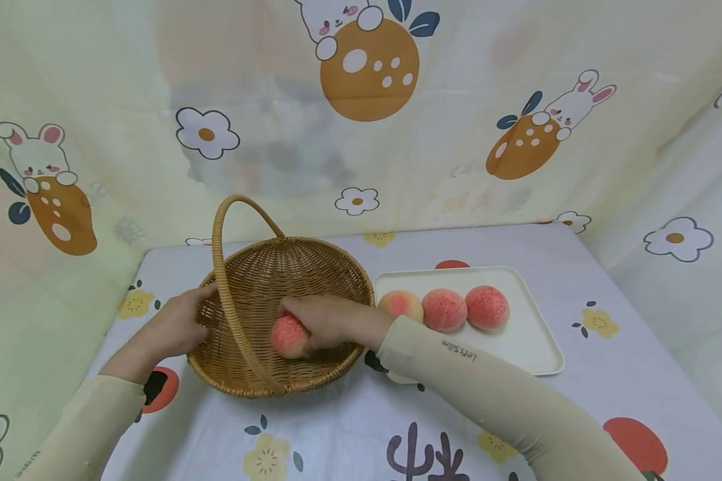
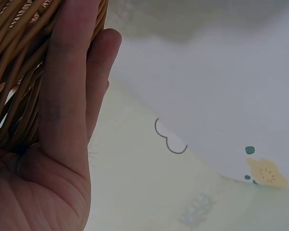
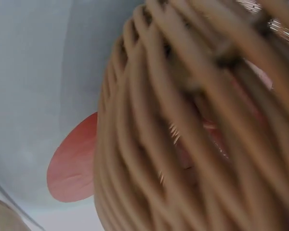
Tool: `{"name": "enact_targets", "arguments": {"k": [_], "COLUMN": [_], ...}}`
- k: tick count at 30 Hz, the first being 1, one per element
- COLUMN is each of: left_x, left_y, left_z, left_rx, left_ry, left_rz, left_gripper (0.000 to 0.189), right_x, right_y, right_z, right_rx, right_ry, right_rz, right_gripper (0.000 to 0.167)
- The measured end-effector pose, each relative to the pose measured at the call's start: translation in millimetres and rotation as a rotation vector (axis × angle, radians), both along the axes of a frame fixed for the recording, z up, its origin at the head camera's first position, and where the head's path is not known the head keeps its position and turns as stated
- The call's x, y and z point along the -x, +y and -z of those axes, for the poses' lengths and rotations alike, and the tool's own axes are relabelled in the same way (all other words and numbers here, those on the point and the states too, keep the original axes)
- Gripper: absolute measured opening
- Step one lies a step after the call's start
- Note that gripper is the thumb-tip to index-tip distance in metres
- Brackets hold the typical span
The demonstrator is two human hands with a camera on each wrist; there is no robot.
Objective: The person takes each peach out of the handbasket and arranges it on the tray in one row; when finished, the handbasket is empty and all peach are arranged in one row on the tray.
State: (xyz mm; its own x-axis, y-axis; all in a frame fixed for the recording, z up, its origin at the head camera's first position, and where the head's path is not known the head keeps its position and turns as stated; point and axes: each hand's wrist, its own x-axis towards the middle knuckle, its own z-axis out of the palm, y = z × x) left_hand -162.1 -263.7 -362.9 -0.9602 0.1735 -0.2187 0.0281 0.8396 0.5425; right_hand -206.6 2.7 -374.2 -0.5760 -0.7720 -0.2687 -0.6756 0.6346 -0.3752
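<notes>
A wicker basket [image 1: 331,267] with an arched handle stands on the table. Inside it, my right hand [image 1: 327,321] grips a pink peach [image 1: 288,336] low in the bowl. On the basket's left side, my left hand [image 1: 177,324] holds the rim. The left wrist view shows that hand [image 2: 62,110] with its fingers lying along the woven wall [image 2: 14,57]. In the right wrist view, the basket's weave [image 3: 149,125] covers most of the picture and hides nearly all of the right hand. Beside the basket, several peaches, one of them a peach [image 1: 488,308], lie on a white tray [image 1: 517,354].
The tray's left edge sits close against the basket, and my right forearm [image 1: 457,361] crosses over its near corner. A patterned cloth [image 1: 349,434] covers the table. Behind it hangs a curtain [image 1: 265,180] with rabbit and flower prints.
</notes>
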Motion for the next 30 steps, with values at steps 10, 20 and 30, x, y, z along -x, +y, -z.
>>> {"name": "enact_targets", "arguments": {"k": [10, 20, 30], "left_x": [-1.6, -2.7, -1.6], "left_y": [1.4, -0.7, -1.4], "left_z": [-2.2, -1.3, -0.4], "left_rx": [-0.015, -0.004, -0.003], "left_ry": [-0.011, 0.005, 0.008], "left_rz": [-0.009, 0.002, 0.013], "left_gripper": [0.084, 0.086, 0.085], "right_x": [-0.7, 7.4, 9.4], "right_y": [1.9, 19.2, 79.1], "right_z": [-2.6, -16.9, -32.4], "right_rx": [-0.095, 0.48, 0.918], "right_ry": [0.105, -0.189, -0.56], "right_rz": [0.08, 0.041, 0.08], "right_gripper": [0.068, 0.071, 0.079]}}
